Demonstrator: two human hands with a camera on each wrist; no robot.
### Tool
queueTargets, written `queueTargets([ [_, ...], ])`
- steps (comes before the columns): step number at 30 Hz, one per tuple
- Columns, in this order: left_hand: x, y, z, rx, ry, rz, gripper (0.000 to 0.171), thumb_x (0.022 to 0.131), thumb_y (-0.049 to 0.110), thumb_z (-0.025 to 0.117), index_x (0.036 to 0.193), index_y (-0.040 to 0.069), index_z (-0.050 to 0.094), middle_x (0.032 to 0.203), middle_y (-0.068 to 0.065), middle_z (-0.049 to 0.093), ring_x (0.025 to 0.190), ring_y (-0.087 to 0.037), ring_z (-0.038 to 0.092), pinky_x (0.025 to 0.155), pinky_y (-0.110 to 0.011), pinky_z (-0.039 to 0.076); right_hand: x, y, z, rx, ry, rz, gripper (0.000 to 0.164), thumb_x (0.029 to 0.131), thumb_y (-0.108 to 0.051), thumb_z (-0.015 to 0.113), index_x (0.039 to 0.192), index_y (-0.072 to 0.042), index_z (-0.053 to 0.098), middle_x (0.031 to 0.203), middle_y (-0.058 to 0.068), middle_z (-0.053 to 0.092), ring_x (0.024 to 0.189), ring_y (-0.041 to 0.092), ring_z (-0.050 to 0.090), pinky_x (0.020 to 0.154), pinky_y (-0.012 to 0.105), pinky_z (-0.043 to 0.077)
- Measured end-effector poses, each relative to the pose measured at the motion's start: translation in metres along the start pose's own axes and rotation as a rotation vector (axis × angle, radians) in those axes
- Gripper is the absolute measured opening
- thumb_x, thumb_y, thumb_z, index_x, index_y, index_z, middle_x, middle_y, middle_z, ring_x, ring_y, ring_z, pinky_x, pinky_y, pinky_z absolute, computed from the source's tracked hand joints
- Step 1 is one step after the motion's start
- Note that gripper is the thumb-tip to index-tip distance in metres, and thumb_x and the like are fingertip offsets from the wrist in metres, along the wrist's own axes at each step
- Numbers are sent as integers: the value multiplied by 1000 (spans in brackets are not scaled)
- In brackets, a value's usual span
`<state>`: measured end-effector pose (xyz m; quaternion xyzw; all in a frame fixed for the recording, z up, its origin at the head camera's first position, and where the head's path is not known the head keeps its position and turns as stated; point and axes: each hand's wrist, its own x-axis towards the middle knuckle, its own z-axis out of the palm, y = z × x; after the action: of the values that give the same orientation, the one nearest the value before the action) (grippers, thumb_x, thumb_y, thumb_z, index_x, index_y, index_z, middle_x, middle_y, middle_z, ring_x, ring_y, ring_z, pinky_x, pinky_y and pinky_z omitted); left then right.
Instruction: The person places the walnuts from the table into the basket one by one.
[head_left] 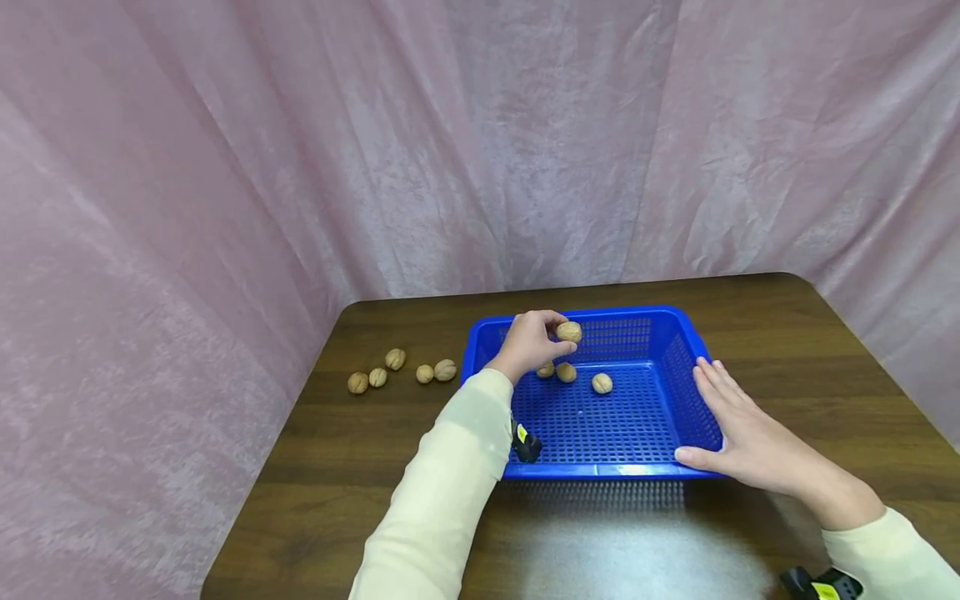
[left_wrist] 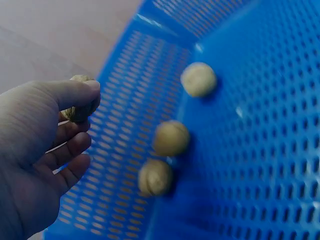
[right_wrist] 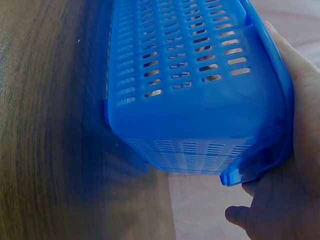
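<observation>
My left hand (head_left: 527,343) pinches a walnut (head_left: 568,332) between thumb and fingers, above the back part of a blue plastic basket (head_left: 600,472). The left wrist view shows this held walnut (left_wrist: 80,111) partly covered by the thumb. Three walnuts lie on the basket floor: one (head_left: 602,383) sits apart, while another (head_left: 566,372) is close to a third (head_left: 545,369), half hidden by the hand. My right hand (head_left: 757,442) rests on the basket's near right corner, its fingers straight along the right rim and its thumb at the front rim.
Several more walnuts lie on the brown wooden table (head_left: 315,500) left of the basket, among them a pale one (head_left: 446,370) close to its side and a darker one (head_left: 357,383) farthest left. A pink curtain (head_left: 480,150) hangs behind the table.
</observation>
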<state>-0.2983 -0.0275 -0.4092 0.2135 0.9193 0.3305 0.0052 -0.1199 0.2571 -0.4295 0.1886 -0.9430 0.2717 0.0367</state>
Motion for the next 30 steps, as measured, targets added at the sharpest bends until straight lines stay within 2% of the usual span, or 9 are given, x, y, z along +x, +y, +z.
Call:
queueTargets([
  [3,2,-7,7,67,-45,-29,37,80,30,80,113,17,70,91,9,65,84,-7,58,75,-25,47,0,1,1,0,0,-4,110,81,-48,74,152,4,8,159,18,1,146,24,-11,114,34,-6],
  [10,4,-15,16,128,-164,-17,36,77,29,83,109,17,73,89,9,67,85,-9,57,76,-24,47,1,2,1,-8,8,-9,111,80,-50,73,151,5,9,159,19,1,146,24,-12,113,32,-8],
  [16,4,-21,20,128,-232,-65,40,74,30,84,110,16,73,83,9,64,80,-9,55,71,-23,44,2,2,0,17,-20,16,111,81,-50,73,152,4,7,159,18,0,145,25,-13,115,47,-3],
  [20,4,-23,22,114,-260,-58,40,73,30,85,109,16,73,82,8,62,77,-9,55,69,-22,44,2,2,0,24,-32,26,111,81,-49,73,152,5,6,159,19,-1,145,25,-13,114,53,0],
  [30,4,-21,21,118,-318,-20,36,70,24,88,102,14,74,72,8,63,68,-6,55,64,-19,44,2,4,2,8,-14,7,110,81,-48,74,151,5,7,159,19,0,145,25,-13,115,43,-4],
])
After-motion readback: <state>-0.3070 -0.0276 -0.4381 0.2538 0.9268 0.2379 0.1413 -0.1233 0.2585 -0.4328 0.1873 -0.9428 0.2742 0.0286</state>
